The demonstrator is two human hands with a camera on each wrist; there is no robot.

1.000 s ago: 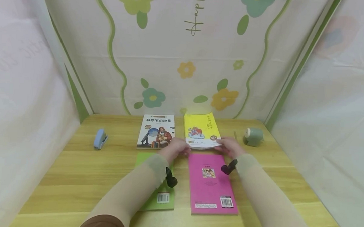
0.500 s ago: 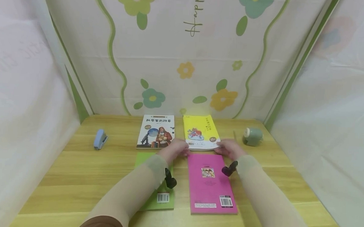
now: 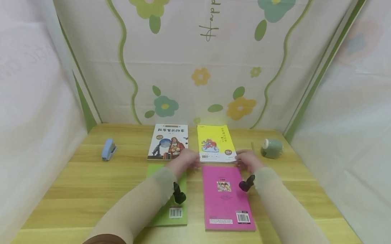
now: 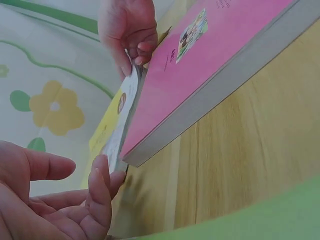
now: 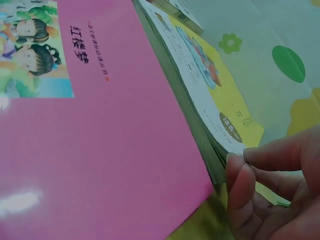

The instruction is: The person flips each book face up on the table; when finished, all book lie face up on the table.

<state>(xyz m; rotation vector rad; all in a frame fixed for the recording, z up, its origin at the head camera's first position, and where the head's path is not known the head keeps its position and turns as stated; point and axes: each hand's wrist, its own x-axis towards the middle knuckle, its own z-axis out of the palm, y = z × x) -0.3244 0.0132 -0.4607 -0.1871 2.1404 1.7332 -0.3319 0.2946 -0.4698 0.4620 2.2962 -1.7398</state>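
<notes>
Lying nearest the person on the wooden counter (image 3: 83, 179), a green book (image 3: 173, 207) sits under the left forearm and a pink book (image 3: 226, 198) lies between the two arms, both lengthwise away from the body. Just past the pink book's far end is the yellow book (image 3: 216, 147), flat, its long axis running away from the person, its near short edge facing the hands. The left hand (image 3: 184, 161) sits at that edge's left corner and the right hand (image 3: 247, 160) at its right corner, about equally close. The right wrist view shows the fingertips (image 5: 235, 175) curled against the page block at the corner; the left fingers (image 4: 102, 175) seem only to touch the edge, though blur leaves that unsure. Beyond, a science-story book (image 3: 169, 142) lies beside the yellow one, with a blue stapler (image 3: 108, 150) far left and a green pencil sharpener (image 3: 272, 147) far right.
</notes>
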